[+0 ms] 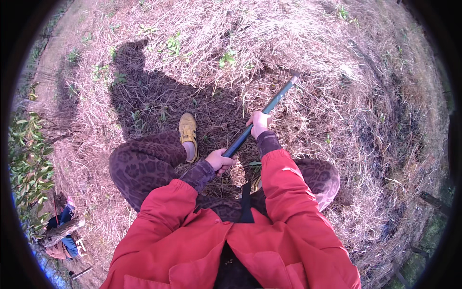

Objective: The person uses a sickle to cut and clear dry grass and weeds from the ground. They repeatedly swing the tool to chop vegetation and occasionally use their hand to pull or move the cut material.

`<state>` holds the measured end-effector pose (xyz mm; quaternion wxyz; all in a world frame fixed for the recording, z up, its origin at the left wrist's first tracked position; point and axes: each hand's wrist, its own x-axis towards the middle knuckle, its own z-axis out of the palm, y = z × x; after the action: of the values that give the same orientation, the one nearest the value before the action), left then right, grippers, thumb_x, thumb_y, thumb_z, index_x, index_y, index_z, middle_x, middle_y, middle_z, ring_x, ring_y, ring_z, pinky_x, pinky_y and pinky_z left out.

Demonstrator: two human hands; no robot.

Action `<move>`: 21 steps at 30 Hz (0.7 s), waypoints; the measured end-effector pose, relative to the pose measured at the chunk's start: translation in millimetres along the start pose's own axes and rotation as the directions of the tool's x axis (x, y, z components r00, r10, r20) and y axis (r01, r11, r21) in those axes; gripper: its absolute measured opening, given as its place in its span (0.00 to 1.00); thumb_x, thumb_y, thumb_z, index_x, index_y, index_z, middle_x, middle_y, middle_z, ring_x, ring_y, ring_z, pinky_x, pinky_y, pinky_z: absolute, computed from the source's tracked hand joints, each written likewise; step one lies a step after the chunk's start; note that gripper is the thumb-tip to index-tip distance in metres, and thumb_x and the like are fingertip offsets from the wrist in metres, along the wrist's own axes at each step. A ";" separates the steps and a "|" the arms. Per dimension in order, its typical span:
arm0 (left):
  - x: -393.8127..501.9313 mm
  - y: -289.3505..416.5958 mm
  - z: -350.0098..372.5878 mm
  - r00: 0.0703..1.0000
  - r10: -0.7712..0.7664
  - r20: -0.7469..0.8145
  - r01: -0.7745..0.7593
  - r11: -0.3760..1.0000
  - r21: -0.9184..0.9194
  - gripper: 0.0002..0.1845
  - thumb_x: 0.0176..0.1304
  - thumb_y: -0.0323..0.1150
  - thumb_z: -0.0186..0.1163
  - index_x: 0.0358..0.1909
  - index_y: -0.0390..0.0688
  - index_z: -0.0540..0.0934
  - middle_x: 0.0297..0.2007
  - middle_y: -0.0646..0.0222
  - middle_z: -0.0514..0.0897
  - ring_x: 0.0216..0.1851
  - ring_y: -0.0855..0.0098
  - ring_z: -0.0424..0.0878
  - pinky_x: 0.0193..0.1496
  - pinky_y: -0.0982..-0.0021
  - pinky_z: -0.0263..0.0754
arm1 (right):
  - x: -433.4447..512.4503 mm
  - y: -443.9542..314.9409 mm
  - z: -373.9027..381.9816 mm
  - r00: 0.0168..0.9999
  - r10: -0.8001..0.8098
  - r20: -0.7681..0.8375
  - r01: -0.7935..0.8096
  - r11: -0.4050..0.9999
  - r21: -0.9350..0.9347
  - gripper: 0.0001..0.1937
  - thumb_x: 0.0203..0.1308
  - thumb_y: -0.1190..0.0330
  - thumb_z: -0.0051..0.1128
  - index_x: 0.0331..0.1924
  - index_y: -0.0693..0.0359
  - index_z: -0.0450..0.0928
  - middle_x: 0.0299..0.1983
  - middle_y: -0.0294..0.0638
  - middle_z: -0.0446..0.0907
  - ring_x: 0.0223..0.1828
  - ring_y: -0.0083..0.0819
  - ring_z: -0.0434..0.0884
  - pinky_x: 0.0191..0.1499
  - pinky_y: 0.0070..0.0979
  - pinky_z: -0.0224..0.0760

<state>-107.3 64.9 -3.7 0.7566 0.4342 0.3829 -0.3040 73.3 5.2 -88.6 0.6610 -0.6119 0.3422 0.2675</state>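
A hoe crosses the view at a slant, its dark green handle (277,99) running up and to the right from my body. My left hand (218,161) is wrapped around the near end of the handle. Farther up the shaft, my right hand (259,123) grips it near the middle. The small metal head (295,74) rests at or just above the ground among dry grass; its blade is partly hidden, and whether it touches soil I cannot tell. Around the head lies brown, loosened grass litter (270,79).
My yellow shoe (188,133) is planted left of the handle. Long dry grass (288,32) and green weeds (174,44) lie ahead. A leafy bush (30,155) stands at far left, with a log (65,231) and clothing-like items (68,245) below it.
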 end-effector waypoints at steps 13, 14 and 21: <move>-96.7 -42.7 12.6 0.999 -0.051 0.011 0.052 0.970 -0.236 0.09 0.51 0.27 0.57 0.33 0.45 0.68 0.12 0.77 0.63 0.07 0.81 0.58 0.09 0.76 0.53 | -90.6 32.5 -6.5 0.962 0.093 0.257 -0.098 0.995 0.006 0.05 0.48 0.79 0.44 0.19 0.65 0.66 0.11 0.41 0.63 0.08 0.32 0.63 0.12 0.32 0.60; -107.6 -47.4 14.3 0.999 -0.041 -0.014 0.036 0.962 -0.272 0.08 0.52 0.25 0.56 0.32 0.44 0.68 0.12 0.76 0.63 0.07 0.80 0.58 0.09 0.77 0.54 | -101.9 35.1 -9.2 0.946 0.090 0.311 -0.095 0.995 0.001 0.06 0.48 0.79 0.44 0.19 0.65 0.65 0.11 0.41 0.64 0.08 0.32 0.63 0.11 0.31 0.60; -135.2 -53.8 28.6 0.994 0.027 -0.108 -0.045 0.985 -0.164 0.09 0.51 0.23 0.55 0.33 0.42 0.67 0.12 0.75 0.64 0.07 0.79 0.59 0.08 0.76 0.55 | -139.3 26.4 -18.5 0.898 0.063 0.436 -0.111 0.990 0.085 0.07 0.52 0.76 0.50 0.20 0.63 0.66 0.11 0.36 0.64 0.09 0.26 0.63 0.12 0.27 0.60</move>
<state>-211.5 33.1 97.0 0.7744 0.3917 0.4384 -0.2339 -36.2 -1.1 3.1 0.7399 -0.4849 0.2279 0.4069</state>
